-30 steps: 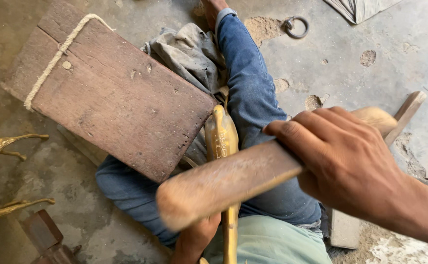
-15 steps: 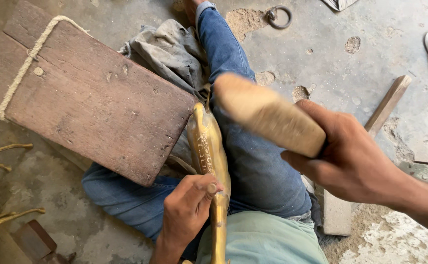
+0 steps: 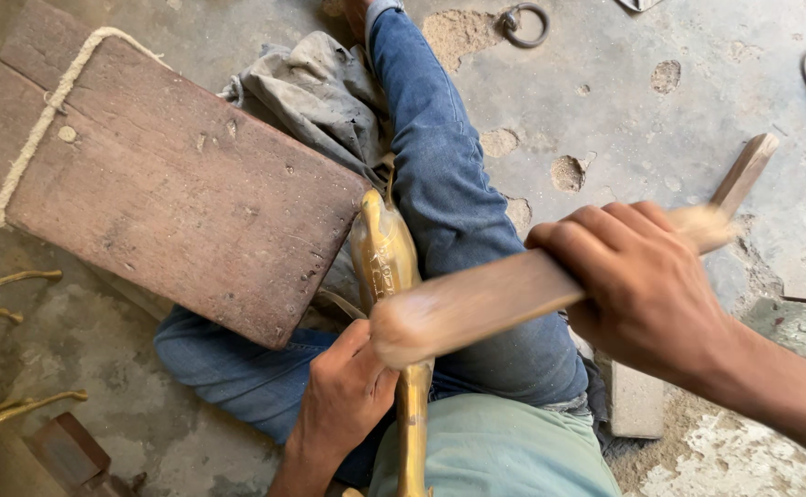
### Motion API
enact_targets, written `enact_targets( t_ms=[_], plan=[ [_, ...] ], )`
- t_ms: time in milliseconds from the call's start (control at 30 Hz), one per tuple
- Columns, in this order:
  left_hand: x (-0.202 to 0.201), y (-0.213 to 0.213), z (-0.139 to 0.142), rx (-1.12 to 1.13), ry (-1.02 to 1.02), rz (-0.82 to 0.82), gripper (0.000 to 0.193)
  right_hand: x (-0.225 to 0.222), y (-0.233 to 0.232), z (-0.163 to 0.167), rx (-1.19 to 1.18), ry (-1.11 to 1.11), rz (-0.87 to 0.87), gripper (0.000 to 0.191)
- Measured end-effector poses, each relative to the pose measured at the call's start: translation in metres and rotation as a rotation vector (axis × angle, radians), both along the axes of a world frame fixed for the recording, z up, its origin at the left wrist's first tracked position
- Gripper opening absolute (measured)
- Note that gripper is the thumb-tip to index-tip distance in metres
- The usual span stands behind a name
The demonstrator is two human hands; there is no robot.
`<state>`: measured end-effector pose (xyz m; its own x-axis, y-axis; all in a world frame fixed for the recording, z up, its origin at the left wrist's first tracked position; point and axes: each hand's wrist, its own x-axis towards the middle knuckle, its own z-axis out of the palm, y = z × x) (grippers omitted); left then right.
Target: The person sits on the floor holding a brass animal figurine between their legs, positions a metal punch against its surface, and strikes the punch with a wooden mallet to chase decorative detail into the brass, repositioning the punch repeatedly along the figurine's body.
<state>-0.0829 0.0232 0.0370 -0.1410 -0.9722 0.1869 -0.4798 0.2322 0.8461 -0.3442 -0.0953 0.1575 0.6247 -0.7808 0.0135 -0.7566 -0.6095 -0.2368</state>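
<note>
A wide wooden board [image 3: 173, 193] with a rope loop is seen lying on the concrete floor [image 3: 605, 101], against the blue-jeaned leg [image 3: 449, 202]. The right hand [image 3: 642, 285] is clenched around a wooden mallet [image 3: 476, 308], forearm angled in from the lower right; its blurred head appears to meet the brass piece [image 3: 389, 267]. That piece is steadied over the lap by the left hand [image 3: 343, 400], fingers closed on its lower shaft.

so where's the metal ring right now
In the head view, the dark metal ring lies on the concrete floor at top centre, right of the blue-jeaned leg.
</note>
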Motion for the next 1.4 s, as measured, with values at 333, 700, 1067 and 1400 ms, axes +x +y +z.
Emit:
enact_targets(
  t_ms=[333, 700, 1067, 1400],
  plan=[
    [0.001, -0.002, 0.003, 0.024, 0.007, 0.006, 0.028, -0.002, 0.005, -0.001, 0.152, -0.085, -0.149, 0.045],
    [0.003, -0.004, 0.000, 0.048, 0.034, -0.019, 0.032, 0.000, 0.007, 0.002, 0.317, -0.266, -0.256, 0.050],
    [0.005, -0.007, 0.005, 0.030, 0.024, -0.033, 0.028, -0.005, 0.011, -0.005, -0.004, -0.083, -0.061, 0.048],
    [0.008, -0.009, 0.011, 0.059, 0.029, -0.054, 0.028, -0.001, 0.017, -0.001, -0.135, 0.277, -0.001, 0.041]
  ],
)
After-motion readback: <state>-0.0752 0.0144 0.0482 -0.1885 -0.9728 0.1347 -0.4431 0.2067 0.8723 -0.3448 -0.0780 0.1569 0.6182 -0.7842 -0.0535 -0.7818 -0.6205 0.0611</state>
